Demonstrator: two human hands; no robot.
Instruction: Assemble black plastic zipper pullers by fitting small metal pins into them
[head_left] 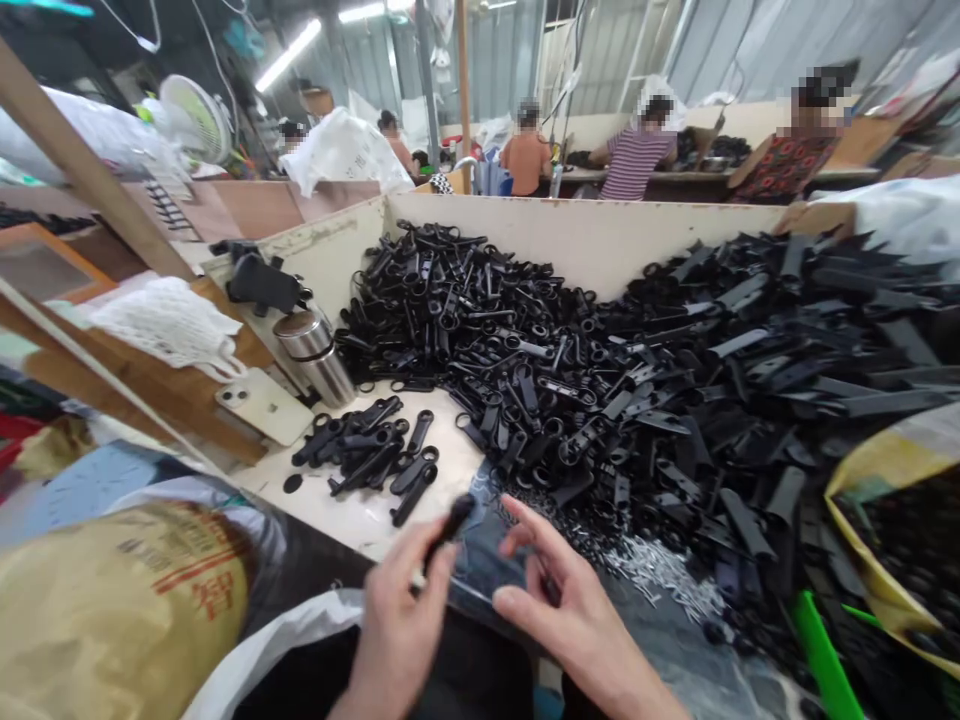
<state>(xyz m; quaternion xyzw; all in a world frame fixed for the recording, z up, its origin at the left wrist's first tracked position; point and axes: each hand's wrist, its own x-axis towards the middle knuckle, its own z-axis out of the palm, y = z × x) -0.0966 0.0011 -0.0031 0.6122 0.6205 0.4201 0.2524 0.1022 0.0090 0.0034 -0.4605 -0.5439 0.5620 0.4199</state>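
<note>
At the near edge of the worktop [330,510], the black part [454,519] should be kept steady, its far end exposed for access. The left hand [403,592] is closed around the part. The right hand [568,608], apart from it, has thumb and forefinger spread, other fingers curled; whether these grip a dark piece cannot be determined.

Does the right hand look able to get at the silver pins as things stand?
Probably yes: the silver pins lie exposed near the right hand, and nothing visible seems to block the way.
</note>
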